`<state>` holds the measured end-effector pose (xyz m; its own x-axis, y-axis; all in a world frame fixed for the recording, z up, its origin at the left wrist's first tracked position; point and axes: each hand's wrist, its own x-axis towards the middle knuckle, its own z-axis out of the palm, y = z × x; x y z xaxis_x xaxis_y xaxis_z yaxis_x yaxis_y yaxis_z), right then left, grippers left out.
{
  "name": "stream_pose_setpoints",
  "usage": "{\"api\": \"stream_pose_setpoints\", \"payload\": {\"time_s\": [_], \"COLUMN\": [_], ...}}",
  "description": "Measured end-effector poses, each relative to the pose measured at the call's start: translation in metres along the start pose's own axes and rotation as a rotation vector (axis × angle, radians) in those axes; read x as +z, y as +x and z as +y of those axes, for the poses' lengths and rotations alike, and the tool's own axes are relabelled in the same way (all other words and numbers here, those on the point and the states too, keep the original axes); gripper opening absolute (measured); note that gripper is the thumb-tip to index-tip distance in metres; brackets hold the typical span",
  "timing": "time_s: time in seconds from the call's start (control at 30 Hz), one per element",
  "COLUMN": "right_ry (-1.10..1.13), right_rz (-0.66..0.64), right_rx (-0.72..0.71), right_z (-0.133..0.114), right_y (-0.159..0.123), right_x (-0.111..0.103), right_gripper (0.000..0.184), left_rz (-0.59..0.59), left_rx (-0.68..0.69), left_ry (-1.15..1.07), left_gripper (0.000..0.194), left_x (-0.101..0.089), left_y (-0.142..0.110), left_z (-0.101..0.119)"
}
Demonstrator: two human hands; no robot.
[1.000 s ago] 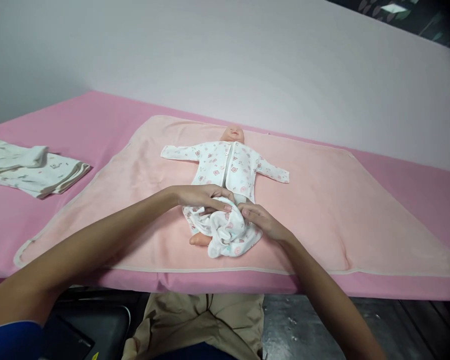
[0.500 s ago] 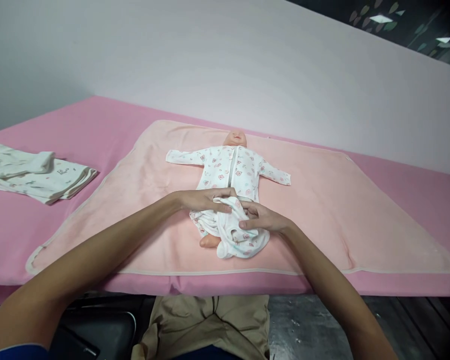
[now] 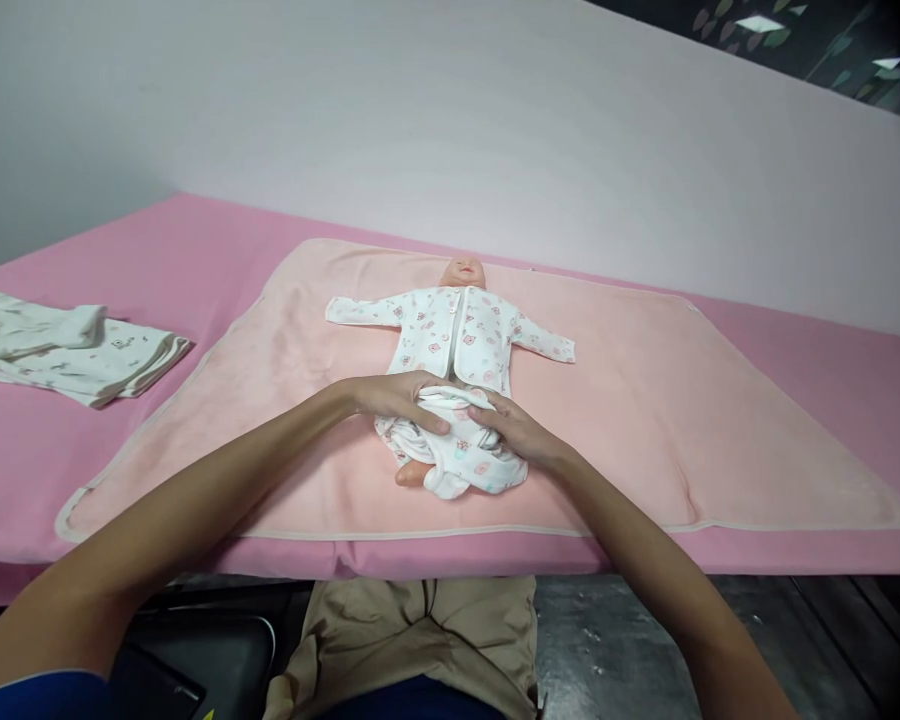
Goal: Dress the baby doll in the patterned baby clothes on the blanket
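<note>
A baby doll (image 3: pixel 465 272) lies face up, head away from me, wearing a printed white jacket (image 3: pixel 487 340) with its sleeves spread wide. Bunched around the doll's hips and legs are printed white baby pants (image 3: pixel 472 465). My left hand (image 3: pixel 409 398) grips the waistband from the left, thumb outside and fingers tucked behind the cloth. On the right side, my right hand (image 3: pixel 516 425) grips the same waistband, its thumb over the front. One bare doll foot (image 3: pixel 412 474) pokes out at the lower left; the other foot is hidden by cloth.
Under the doll is a peach blanket (image 3: pixel 622 420) on a pink-covered table (image 3: pixel 217 235). Folded white printed clothes (image 3: pixel 82 350) lie at the left. A pale wall (image 3: pixel 450 120) rises behind the table. Below the front edge at left is a black chair (image 3: pixel 202 650).
My hands have spread a little apart along the waistband. The bunched cloth has opened out and lies flatter over the doll's hips. The camera view has shifted slightly.
</note>
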<state>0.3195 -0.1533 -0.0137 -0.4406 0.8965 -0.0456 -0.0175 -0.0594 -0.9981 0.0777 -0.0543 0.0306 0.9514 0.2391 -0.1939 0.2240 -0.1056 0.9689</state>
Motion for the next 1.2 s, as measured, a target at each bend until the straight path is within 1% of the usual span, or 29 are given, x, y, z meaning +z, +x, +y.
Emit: {"api": "stream_pose_setpoints", "payload": {"time_s": [0.07, 0.2, 0.27, 0.37, 0.5, 0.6, 0.7, 0.77, 0.8, 0.87, 0.93, 1.0, 1.03, 1.07, 1.13, 1.2], "right_ry": [-0.055, -0.186, -0.214, -0.214, -0.142, -0.054, 0.031, 0.043, 0.037, 0.014, -0.003, -0.011, -0.007, 0.002, 0.04, 0.083], "right_rz": [0.004, -0.155, -0.207, -0.218, -0.164, -0.085, 0.042, 0.097, 0.094, 0.016, -0.124, -0.239, -0.262, -0.262, -0.214, -0.156], "right_rx": [-0.004, 0.076, 0.113, 0.124, 0.105, 0.038, -0.045, -0.044, -0.025, 0.037, 0.113, 0.152, 0.147, 0.127, 0.067, 0.023], "right_z": [-0.007, -0.02, -0.021, -0.016, -0.011, -0.014, -0.016, -0.017, -0.017, -0.018, -0.019, -0.02, -0.021, -0.021, -0.021, -0.02], "right_y": [-0.001, -0.005, -0.006, -0.005, -0.006, -0.007, -0.006, -0.005, -0.005, -0.007, -0.009, -0.011, -0.012, -0.012, -0.012, -0.011], "right_x": [0.0, -0.01, -0.016, -0.019, -0.01, 0.001, 0.008, 0.008, 0.006, -0.001, -0.009, -0.013, -0.014, -0.014, -0.01, -0.007], "right_gripper": [0.045, 0.056, 0.059, 0.06, 0.071, 0.062, 0.052, 0.049, 0.048, 0.047, 0.048, 0.048, 0.048, 0.048, 0.05, 0.054], "left_rz": [-0.016, 0.113, 0.143, 0.144, 0.165, 0.098, 0.0, -0.029, -0.021, 0.039, 0.11, 0.13, 0.113, 0.087, 0.019, -0.031], "left_rx": [-0.008, 0.067, 0.079, 0.081, 0.046, 0.054, 0.068, 0.065, 0.072, 0.102, 0.128, 0.116, 0.097, 0.076, 0.028, 0.024], "left_ry": [0.031, 0.032, 0.019, -0.051, -0.122, -0.116, -0.026, 0.039, 0.05, 0.031, -0.017, -0.077, -0.102, -0.117, -0.107, -0.075], "left_gripper": [0.05, 0.045, 0.043, 0.045, 0.05, 0.054, 0.049, 0.045, 0.045, 0.048, 0.053, 0.055, 0.055, 0.054, 0.051, 0.047], "left_x": [-0.001, 0.001, 0.003, 0.006, 0.006, 0.002, 0.001, 0.001, 0.001, 0.0, -0.002, -0.004, -0.005, -0.006, -0.007, -0.007], "left_y": [0.0, 0.001, 0.002, 0.004, 0.004, 0.003, 0.0, -0.002, -0.003, -0.003, -0.003, -0.002, -0.002, -0.002, -0.003, -0.004], "left_z": [-0.002, -0.006, -0.007, -0.009, -0.015, -0.017, -0.014, -0.01, -0.009, -0.008, -0.01, -0.014, -0.016, -0.017, -0.019, -0.019]}}
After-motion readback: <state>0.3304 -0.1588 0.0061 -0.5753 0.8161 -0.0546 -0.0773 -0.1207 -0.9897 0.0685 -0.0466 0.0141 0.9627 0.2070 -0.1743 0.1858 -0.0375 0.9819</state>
